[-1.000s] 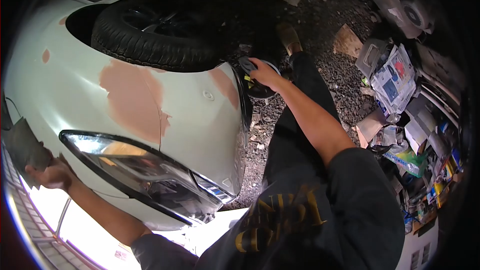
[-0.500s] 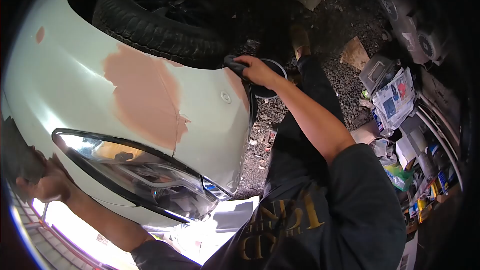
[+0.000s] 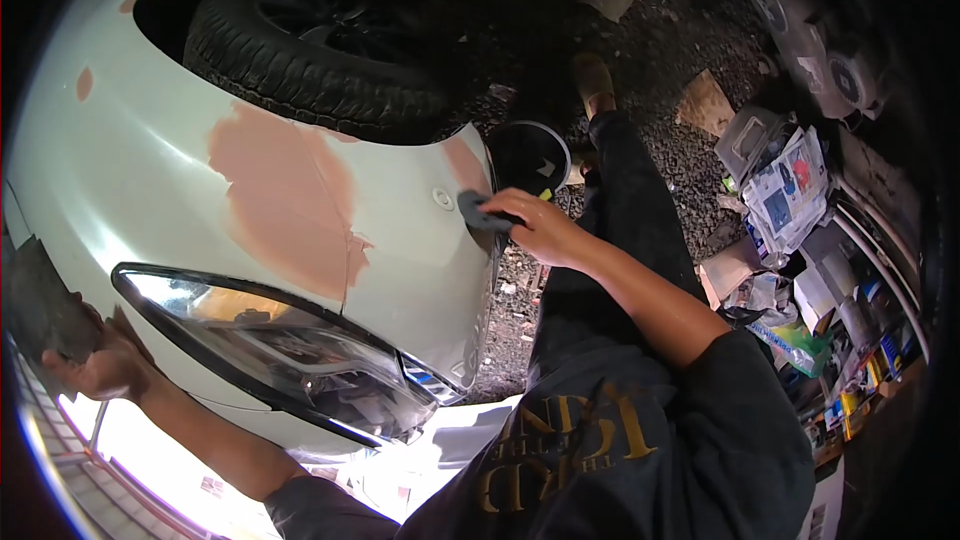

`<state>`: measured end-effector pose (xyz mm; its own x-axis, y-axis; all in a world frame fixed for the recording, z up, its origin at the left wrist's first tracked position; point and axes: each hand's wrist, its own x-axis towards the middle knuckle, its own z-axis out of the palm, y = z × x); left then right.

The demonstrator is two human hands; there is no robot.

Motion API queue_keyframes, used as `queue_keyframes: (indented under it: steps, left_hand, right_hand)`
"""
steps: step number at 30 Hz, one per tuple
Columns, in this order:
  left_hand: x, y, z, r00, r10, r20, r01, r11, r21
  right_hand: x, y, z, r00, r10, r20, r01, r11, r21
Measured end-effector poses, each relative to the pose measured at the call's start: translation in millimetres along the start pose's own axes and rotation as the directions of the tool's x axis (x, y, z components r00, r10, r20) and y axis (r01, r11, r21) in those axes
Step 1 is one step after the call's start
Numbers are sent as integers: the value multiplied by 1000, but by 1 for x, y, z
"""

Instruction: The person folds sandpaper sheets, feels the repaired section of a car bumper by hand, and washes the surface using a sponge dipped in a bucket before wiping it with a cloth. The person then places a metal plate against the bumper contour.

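Note:
My right hand (image 3: 545, 227) is closed around a dark grey pad (image 3: 485, 212), which lies against the front edge of the white car bumper (image 3: 425, 250). Close to the pad are a small round cap (image 3: 443, 199) and a strip of pinkish filler (image 3: 463, 162). A larger filler patch (image 3: 280, 200) spreads between the wheel arch and the headlight (image 3: 270, 340). At the far left, my left hand (image 3: 105, 365) is curled at a dark grey flat piece (image 3: 45, 300) beside the car body; its kind is unclear.
A black bucket (image 3: 530, 155) stands on the gravel by the bumper, near my foot (image 3: 594, 80). The tyre (image 3: 310, 65) fills the wheel arch. On the right lie newspapers (image 3: 790, 185), a grey case (image 3: 750, 140), a green plastic bag (image 3: 800, 345) and other clutter.
My right hand and the pad have moved from the wheel-arch corner along the bumper edge toward me, past the filler strip. The bucket is now less covered. My left hand has barely shifted.

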<state>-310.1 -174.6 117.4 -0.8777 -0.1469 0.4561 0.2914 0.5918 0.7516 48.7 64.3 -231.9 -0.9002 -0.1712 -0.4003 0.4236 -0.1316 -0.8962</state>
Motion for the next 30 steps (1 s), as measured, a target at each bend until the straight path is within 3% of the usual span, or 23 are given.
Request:
queue_keyframes:
  steps: [1, 4, 8, 9, 12, 13, 14, 16, 19, 22, 26, 29, 30]
  left_hand:
    - [1, -2, -2, 1000, 3, 8, -3, 1000, -2]
    - [1, -2, -2, 1000, -9, 24, 9, 999, -32]
    - [14, -8, -10, 999, 13, 50, -10, 998, -59]
    - [15, -8, -9, 998, 23, 60, -19, 998, -59]
    - [30, -21, -30, 989, 10, 144, 4, 996, -94]
    - [31, -22, -30, 989, 34, 147, -23, 997, -76]
    - [31, -23, -29, 989, 51, 142, -43, 997, -63]
    - [23, -17, -18, 989, 79, 122, -74, 996, -39]
    - [-2, 1, 3, 993, 70, 92, -73, 997, 36]
    - [11, -11, -10, 989, 56, 134, -56, 998, -6]
    - [22, -22, -21, 982, 75, 172, -65, 996, -59]
    - [15, -16, -16, 981, 92, 170, -84, 995, -53]
    - [15, -15, -16, 980, 98, 173, -91, 995, -51]
  right_hand:
    - [-7, 10, -5, 997, 26, 74, -29, 999, 43]
    - [-20, 34, -25, 860, 374, 348, -443, 885, 144]
    - [3, 56, -32, 951, 308, 22, -266, 783, 562]
    - [17, 54, -32, 963, 270, 6, -217, 758, 615]
    - [34, 14, -21, 959, 284, 13, -268, 889, 371]
    - [33, 12, -7, 930, 366, 23, -354, 880, 316]
    - [28, 12, 9, 980, 164, -110, -147, 978, 149]
    - [6, 0, 26, 982, 102, -161, -105, 994, -8]
    - [-27, -26, 15, 965, 235, 118, -243, 968, 63]
    - [-34, -33, -4, 946, 205, 250, -254, 951, 179]
    - [16, -48, -24, 998, 33, -44, -12, 908, 420]
    - [51, -67, -20, 999, 29, 30, -37, 933, 357]
    - [47, -90, -20, 952, 233, 196, -284, 913, 293]
